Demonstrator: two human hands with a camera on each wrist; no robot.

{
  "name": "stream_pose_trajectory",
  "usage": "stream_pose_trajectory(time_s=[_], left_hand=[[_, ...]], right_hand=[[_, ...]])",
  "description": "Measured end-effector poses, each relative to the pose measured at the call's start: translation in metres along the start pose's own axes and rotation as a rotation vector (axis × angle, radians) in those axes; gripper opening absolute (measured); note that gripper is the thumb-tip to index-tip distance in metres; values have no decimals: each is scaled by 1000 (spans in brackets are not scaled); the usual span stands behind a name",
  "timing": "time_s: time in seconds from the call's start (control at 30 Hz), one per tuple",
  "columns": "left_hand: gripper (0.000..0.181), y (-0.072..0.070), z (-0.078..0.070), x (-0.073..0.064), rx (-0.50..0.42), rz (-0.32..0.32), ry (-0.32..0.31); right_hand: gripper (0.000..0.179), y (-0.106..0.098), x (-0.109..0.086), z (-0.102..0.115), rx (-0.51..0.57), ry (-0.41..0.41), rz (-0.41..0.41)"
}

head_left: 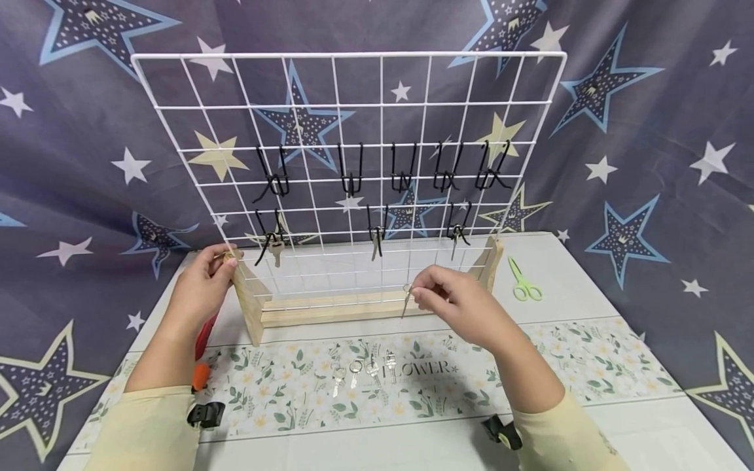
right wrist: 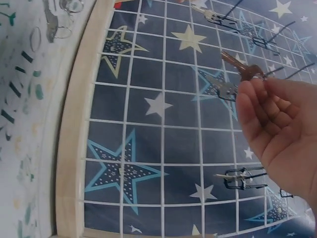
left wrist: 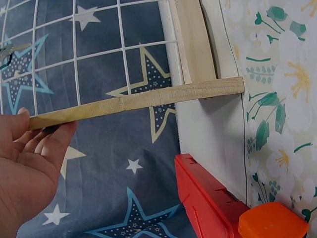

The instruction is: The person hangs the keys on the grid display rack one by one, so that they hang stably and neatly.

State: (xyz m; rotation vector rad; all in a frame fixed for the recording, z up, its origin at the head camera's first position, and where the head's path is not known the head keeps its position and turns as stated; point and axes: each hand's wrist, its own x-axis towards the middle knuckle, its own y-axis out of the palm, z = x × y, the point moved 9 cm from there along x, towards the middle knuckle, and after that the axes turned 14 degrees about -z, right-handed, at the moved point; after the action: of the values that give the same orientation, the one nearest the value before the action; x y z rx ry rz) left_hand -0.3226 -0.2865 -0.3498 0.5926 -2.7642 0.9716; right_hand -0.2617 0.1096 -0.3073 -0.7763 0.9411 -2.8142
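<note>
A white wire grid (head_left: 383, 104) leans upright in a wooden stand (head_left: 252, 307). My left hand (head_left: 203, 281) grips the top of the stand's left side piece, thumb and fingers on either side of the wood (left wrist: 124, 103). In front of the grid's lower right, my right hand (head_left: 456, 301) pinches a key (right wrist: 245, 68) near its head by the ring. Black hooks (head_left: 351, 176) sit on the grid in two rows. On the lower row hang a key (head_left: 277, 250) at left, one (head_left: 376, 243) in the middle and one (head_left: 455, 243) at right.
Several keys (head_left: 355, 374) with rings lie on the flowered strip of the table (head_left: 265, 399). Green scissors (head_left: 525, 288) lie to the stand's right. A red object (left wrist: 203, 198) and an orange one (left wrist: 273, 220) are beside my left forearm. Star-patterned cloth (head_left: 648, 144) hangs behind.
</note>
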Motion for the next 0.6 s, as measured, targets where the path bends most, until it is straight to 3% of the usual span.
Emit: stream_pose_trajectory(time_s=[0.27, 0.6], left_hand=[[52, 0, -1, 0, -18, 4, 6], [53, 0, -1, -1, -12, 5, 6]], right_hand=[[9, -34, 4, 6, 157, -9, -164], [11, -71, 9, 11, 405, -70, -287]])
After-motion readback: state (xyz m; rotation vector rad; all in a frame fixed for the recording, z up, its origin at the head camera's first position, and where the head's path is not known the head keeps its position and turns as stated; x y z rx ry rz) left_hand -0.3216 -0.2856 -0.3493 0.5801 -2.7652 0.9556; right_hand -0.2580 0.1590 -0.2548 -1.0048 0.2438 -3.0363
